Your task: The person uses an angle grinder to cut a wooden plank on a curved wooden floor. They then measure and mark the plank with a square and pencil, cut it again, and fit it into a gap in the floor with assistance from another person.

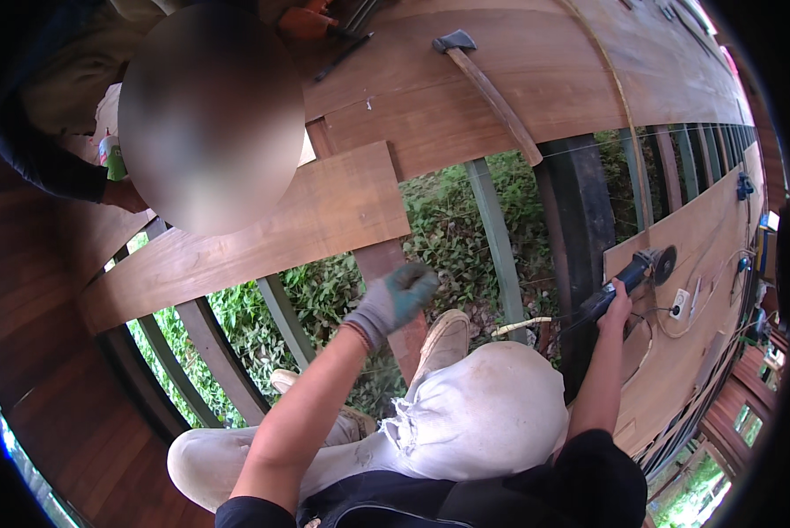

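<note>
My left hand (399,295), in a grey-and-teal glove, is raised above a reddish joist (377,267) near the middle, its fingers curled; whatever they hold, if anything, I cannot make out. My bare right hand (617,304) grips a black angle grinder (637,273) by its body, the disc at the upper right end, over a plywood sheet (703,220). A white power socket strip (683,304) with a plug lies just right of it. A cut board (289,207) spans the joists ahead of me. My legs in pale trousers are below my hands.
Open joists (492,229) show greenery beneath. An axe (492,92), a pencil-like dark tool (342,57) and an orange tool (302,22) lie on planking (571,62). A co-worker's hand (126,195) is at upper left near a green-and-white bottle (111,158). A dark wooden surface borders the left.
</note>
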`<state>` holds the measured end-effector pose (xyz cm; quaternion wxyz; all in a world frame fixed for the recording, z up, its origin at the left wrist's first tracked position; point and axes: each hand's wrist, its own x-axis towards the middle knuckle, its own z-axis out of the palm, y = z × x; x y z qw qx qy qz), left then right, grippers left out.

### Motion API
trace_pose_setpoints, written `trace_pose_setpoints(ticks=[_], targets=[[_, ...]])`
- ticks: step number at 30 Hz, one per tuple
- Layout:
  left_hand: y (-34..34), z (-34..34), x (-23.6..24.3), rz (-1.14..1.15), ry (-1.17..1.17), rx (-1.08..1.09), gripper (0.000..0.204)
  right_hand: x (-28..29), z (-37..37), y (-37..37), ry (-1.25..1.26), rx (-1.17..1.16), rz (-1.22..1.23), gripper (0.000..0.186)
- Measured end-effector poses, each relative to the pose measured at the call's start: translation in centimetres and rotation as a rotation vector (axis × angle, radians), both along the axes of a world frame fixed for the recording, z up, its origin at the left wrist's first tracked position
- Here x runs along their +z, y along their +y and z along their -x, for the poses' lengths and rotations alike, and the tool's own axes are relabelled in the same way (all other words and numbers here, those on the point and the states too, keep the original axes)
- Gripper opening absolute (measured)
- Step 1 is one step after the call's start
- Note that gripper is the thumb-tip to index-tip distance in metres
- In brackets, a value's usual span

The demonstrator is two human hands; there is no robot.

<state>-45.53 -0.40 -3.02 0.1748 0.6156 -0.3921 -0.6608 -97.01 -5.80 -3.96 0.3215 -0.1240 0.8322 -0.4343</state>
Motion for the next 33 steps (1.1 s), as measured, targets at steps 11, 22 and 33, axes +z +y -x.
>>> trace_pose_setpoints(ticks=[11,22,33], targets=[[-2.4,7.6,5.7,-0.088,0.285,0.094,0.107,4.1,-31.4,0.0,-0.587,0.424,0.453,0.053],[0.5,4.2,5.5,-0.266,0.658,0.177,0.065,2.7,-31.8,-1.5,-1.022,0.711,0.321,0.091],[1.2,6.9,2.8,-0.026,0.13,-0.14,0.077,0.6,-28.7,1.3,-0.993,0.606,0.269,0.073]])
